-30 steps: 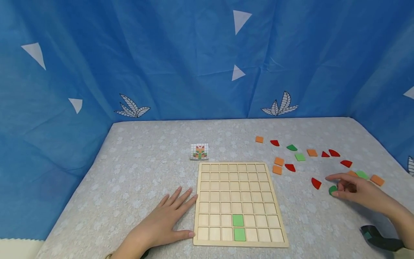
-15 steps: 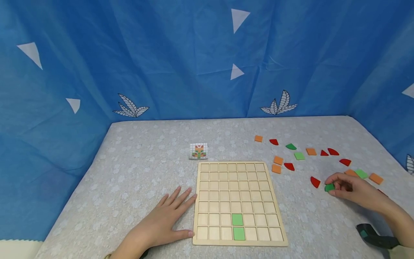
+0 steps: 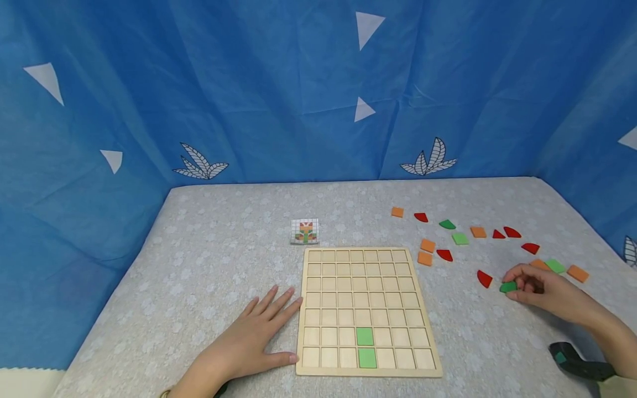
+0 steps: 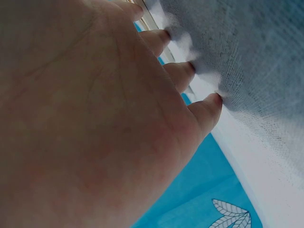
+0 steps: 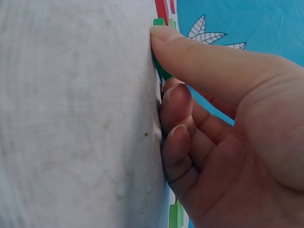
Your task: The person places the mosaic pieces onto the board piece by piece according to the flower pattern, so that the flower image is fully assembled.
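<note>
In the head view my right hand point(image 3: 552, 290) pinches a dark green quarter-circle tile point(image 3: 508, 287) between thumb and fingers, low over the table. The right wrist view has the same green tile point(image 5: 162, 66) under the thumb, with the other fingers curled near the cloth. My left hand point(image 3: 251, 340) lies spread flat, its thumb tip and a fingertip at the left edge of the wooden grid board point(image 3: 301, 309). Two light green squares point(image 3: 365, 336) fill cells of one column in the board's lowest rows. A red quarter-circle tile point(image 3: 484, 278) lies just left of the right hand.
Beyond the board stands a small pattern card point(image 3: 304, 231). Scattered across the right side are orange squares point(image 3: 478, 232), red tiles point(image 3: 512, 232), another green quarter-circle point(image 3: 447, 224) and light green squares point(image 3: 460, 239). A blue curtain point(image 3: 308, 99) hangs behind the table.
My right thumb and fingers have closed on the green quarter-circle tile, and the index finger has come down from its raised, straight position. The tile has shifted slightly left. My left hand stays put.
</note>
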Demonstrator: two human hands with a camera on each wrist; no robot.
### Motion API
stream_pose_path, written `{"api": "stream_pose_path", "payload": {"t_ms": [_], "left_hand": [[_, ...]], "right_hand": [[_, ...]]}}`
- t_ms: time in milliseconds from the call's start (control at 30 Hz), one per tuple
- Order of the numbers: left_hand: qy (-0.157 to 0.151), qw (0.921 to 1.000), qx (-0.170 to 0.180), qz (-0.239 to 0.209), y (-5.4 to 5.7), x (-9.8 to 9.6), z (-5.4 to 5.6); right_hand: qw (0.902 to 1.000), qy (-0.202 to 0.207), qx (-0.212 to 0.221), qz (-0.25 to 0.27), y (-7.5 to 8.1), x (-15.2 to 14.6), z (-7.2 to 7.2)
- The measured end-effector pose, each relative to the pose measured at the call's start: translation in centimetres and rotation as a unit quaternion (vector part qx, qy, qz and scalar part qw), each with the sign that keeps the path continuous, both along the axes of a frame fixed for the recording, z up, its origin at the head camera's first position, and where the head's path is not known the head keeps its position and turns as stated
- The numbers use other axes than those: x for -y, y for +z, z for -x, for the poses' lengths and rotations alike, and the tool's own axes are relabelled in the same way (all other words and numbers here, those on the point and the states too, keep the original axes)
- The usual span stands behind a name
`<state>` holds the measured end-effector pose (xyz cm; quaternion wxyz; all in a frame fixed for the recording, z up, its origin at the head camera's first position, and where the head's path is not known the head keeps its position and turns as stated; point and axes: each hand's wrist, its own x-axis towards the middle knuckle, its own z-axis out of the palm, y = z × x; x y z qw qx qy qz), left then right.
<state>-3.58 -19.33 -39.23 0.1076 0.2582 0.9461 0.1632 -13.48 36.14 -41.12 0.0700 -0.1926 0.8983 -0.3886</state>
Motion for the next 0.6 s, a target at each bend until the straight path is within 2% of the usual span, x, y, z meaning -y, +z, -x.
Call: {"api": "stream_pose_path", "payload": {"t_ms": [267, 600], "left_hand": [[0.001, 1.0000, -0.004, -0.001, -0.07, 0.00, 0.01], [0.001, 1.0000, -0.004, -0.002, 0.08, -0.05, -0.05]], "right_hand": [[0.9989, 0.012, -0.043, 0.014, -0.22, -0.05, -0.03], [0.9970, -0.027, -0.062, -0.035, -0.45, 0.07, -0.22]]}}
